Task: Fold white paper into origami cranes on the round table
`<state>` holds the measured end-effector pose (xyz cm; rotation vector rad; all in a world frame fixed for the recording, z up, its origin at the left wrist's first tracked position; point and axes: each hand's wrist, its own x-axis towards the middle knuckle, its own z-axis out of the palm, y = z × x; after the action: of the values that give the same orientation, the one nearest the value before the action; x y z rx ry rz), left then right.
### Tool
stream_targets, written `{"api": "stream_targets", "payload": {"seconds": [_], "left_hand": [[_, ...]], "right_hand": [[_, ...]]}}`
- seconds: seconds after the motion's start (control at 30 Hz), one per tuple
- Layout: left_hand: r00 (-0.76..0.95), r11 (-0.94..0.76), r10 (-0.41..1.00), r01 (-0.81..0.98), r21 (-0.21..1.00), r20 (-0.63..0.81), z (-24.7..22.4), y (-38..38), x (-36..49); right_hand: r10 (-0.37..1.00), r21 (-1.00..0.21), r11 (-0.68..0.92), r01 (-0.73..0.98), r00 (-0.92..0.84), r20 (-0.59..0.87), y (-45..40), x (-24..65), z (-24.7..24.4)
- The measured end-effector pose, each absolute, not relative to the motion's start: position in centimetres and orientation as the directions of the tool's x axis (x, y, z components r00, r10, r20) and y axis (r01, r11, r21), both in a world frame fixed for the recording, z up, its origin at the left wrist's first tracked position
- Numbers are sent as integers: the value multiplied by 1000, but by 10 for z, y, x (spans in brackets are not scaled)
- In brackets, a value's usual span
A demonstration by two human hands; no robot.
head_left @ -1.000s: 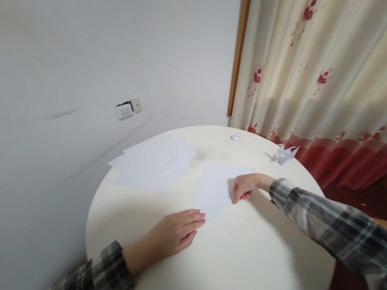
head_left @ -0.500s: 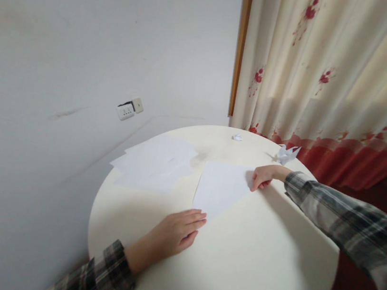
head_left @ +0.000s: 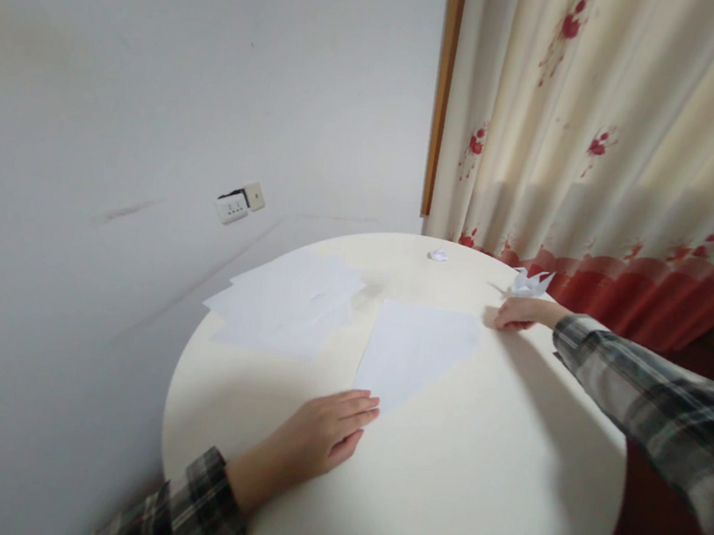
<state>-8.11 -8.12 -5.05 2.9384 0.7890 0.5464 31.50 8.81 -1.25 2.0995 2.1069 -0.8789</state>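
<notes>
A folded white sheet of paper [head_left: 416, 347] lies flat on the round cream table [head_left: 464, 495], with a slanted edge running down its right side. My left hand [head_left: 334, 428] lies flat, its fingertips resting on the sheet's near corner. Just off the sheet's right corner is my right hand [head_left: 518, 314], its fingers curled together; anything between them is too small to make out. Beyond that hand stands a pointed folded paper shape [head_left: 531, 283].
Several loose white sheets [head_left: 290, 298] overlap at the table's left. A small crumpled paper piece [head_left: 438, 255] sits near the far edge. A grey wall with a socket [head_left: 233, 207] rises at the left, and a flowered curtain [head_left: 606, 196] hangs behind the right side.
My right hand has slid away to the right and slightly farther off, leaving the sheet's right corner. My left hand and the paper are nearly unchanged.
</notes>
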Motion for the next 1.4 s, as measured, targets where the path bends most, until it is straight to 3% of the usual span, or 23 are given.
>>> {"api": "stream_targets", "payload": {"seconds": [0.3, 0.43, 0.53, 0.67, 0.77, 0.9, 1.0, 1.13, 1.23, 1.33, 1.4], "left_hand": [[815, -865, 500, 459, 201, 292, -31, -65, -81], [780, -820, 570, 515, 251, 260, -16, -46, -64], [794, -830, 555, 507, 232, 250, -13, -27, -50], [790, -798, 597, 566, 209, 140, -22, -11, -40], [765, -763, 638, 611, 210, 92, -30, -10, -37], [742, -748, 660, 632, 202, 117, -32, -15, -36], [741, -755, 653, 622, 209, 155, -29, -18, -34], [727, -754, 654, 602, 264, 210, -28, -17, -33], [603, -684, 729, 635, 358, 324, -34, -6, -34], [240, -489, 852, 682, 544, 465, -40, 16, -38], [10, -334, 915, 576, 746, 403, -39, 30, -41]], "right_hand": [[978, -505, -36, 862, -73, -194, 75, 295, -31], [991, -449, 53, 892, -103, -87, 62, 275, -25], [996, -439, 14, 898, -54, -78, 55, 261, -21], [998, -533, -56, 844, 36, -49, 53, 251, -23], [996, -701, -87, 708, 68, -55, 52, 249, -23], [990, -931, -122, 343, 108, -89, 46, 244, -20], [988, -978, -145, 152, 79, -134, 43, 240, -19], [991, -991, -95, 90, -84, -102, 44, 236, -25], [994, -998, -45, 37, -100, -48, 44, 234, -30], [991, -999, 15, -49, -133, 22, 41, 236, -31], [985, -994, 60, -89, -157, 74, 40, 238, -30]]}}
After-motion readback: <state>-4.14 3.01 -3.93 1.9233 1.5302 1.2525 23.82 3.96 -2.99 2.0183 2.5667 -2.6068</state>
